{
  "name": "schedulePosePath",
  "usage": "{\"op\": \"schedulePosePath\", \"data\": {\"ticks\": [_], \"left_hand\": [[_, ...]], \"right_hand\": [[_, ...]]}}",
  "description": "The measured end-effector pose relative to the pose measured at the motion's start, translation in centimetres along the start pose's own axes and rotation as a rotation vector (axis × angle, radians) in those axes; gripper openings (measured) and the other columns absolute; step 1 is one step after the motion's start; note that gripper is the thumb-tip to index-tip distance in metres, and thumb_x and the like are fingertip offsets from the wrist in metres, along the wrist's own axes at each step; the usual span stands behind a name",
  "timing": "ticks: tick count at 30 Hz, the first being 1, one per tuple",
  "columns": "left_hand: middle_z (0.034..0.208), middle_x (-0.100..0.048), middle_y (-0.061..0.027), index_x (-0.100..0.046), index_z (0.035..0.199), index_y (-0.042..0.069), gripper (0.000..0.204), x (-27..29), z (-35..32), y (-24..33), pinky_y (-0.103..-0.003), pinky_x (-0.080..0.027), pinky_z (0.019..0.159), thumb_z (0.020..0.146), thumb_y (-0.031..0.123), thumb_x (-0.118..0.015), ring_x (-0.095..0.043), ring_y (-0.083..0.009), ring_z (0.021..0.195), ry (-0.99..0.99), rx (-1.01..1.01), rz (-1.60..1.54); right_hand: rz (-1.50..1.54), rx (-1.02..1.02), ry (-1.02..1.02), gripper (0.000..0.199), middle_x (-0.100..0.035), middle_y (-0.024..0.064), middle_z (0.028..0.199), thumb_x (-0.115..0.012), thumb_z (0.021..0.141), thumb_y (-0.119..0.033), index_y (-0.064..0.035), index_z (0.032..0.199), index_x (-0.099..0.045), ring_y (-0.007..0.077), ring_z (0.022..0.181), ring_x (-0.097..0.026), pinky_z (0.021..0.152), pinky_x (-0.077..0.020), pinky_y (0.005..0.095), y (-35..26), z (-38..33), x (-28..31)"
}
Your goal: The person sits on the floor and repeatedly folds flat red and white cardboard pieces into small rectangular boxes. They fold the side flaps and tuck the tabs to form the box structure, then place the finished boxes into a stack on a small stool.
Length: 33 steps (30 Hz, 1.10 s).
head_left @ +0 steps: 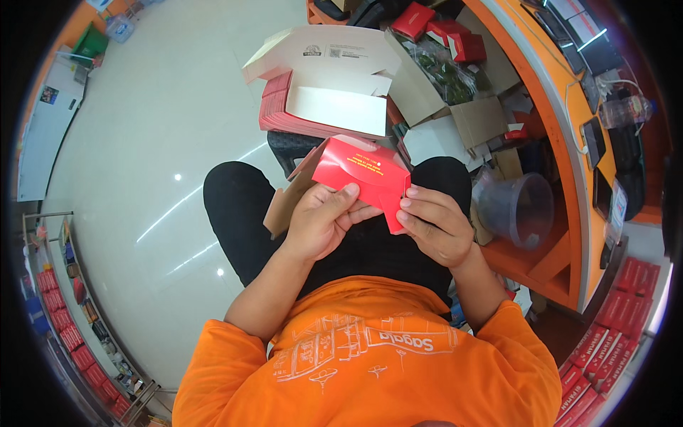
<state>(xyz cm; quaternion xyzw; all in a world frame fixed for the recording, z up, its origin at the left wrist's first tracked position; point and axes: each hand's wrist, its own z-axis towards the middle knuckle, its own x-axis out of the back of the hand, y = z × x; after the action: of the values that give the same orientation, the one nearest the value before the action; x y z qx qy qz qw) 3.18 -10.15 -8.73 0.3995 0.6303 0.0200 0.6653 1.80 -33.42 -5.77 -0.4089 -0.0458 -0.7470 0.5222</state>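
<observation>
Between my hands, over my lap, is a red cardboard box (356,165), partly folded, with its brown inner side (290,196) showing at the left. My left hand (326,217) grips its near edge, thumb on the red face. At the box's right end, my right hand (437,226) pinches a folded flap (393,208); its fingertips touch the corner. Just beyond the box, a stack of flat red-and-white box blanks (336,110) rests on a dark stool (290,151). The top blank lies spread, white side up.
An open carton (491,117) with plastic-wrapped green items and small red boxes (466,47) stands ahead right. A clear plastic tub (523,211) sits by the orange desk (562,142). Shelves of red boxes line the lower right (605,349) and lower left (78,349). Pale tiled floor (156,142) spreads left.
</observation>
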Motion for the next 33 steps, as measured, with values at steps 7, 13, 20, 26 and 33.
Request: {"op": "schedulePosePath", "data": {"ticks": [7,13,20,26,33], "left_hand": [[0.137,-0.062,-0.0172,-0.054,0.137,-0.005,0.042,0.1,0.3,-0.6,-0.043,-0.049,0.110,0.111,0.028,-0.046,-0.062,-0.0272,0.127,-0.040,-0.032,0.010],[0.136,-0.062,-0.0158,-0.055,0.137,-0.004,0.041,-0.1,0.4,-2.0,-0.041,-0.050,0.109,0.111,0.027,-0.045,-0.062,-0.0253,0.126,-0.054,-0.087,-0.010],[0.129,-0.065,-0.0133,-0.054,0.136,0.000,0.035,-1.1,0.2,-4.6,-0.043,-0.051,0.105,0.110,0.022,-0.048,-0.063,-0.0233,0.119,0.075,-0.076,0.129],[0.116,-0.069,-0.0071,-0.066,0.122,-0.001,0.033,0.1,0.1,-4.2,-0.031,-0.050,0.094,0.111,0.024,-0.046,-0.063,-0.0142,0.108,0.138,-0.064,0.696],[0.099,-0.073,-0.0098,-0.063,0.117,0.001,0.022,-3.6,-0.8,-0.9,-0.032,-0.054,0.077,0.104,0.018,-0.057,-0.068,-0.0146,0.087,0.215,-0.276,1.117]], "right_hand": [[-0.061,-0.015,-0.021,0.031,-0.072,0.0111,0.107,-0.081,0.069,-0.003,0.0019,0.100,-0.075,0.0313,0.102,-0.068,0.087,-0.0596,0.0408,-0.1,1.1,0.1],[-0.099,-0.047,0.054,0.032,-0.071,0.0097,0.106,-0.082,0.069,-0.001,0.0011,0.100,-0.075,0.0306,0.105,-0.066,0.088,-0.0585,0.0405,-0.2,0.6,-0.9],[-0.134,-0.116,0.177,0.030,-0.070,0.0093,0.104,-0.084,0.069,-0.001,-0.0006,0.098,-0.076,0.0309,0.100,-0.066,0.084,-0.0569,0.0407,-0.3,-0.2,-2.0],[-0.003,-0.355,0.094,0.028,-0.063,0.0148,0.130,-0.090,0.072,-0.013,-0.0157,0.098,-0.081,0.0314,0.114,-0.062,0.090,-0.0524,0.0394,-0.5,0.1,-1.1],[0.695,-0.589,-0.171,0.029,-0.057,0.0133,0.137,-0.074,0.095,-0.032,-0.0081,0.112,-0.075,0.0242,0.121,-0.057,0.101,-0.0474,0.0366,0.4,-1.0,1.2]]}}
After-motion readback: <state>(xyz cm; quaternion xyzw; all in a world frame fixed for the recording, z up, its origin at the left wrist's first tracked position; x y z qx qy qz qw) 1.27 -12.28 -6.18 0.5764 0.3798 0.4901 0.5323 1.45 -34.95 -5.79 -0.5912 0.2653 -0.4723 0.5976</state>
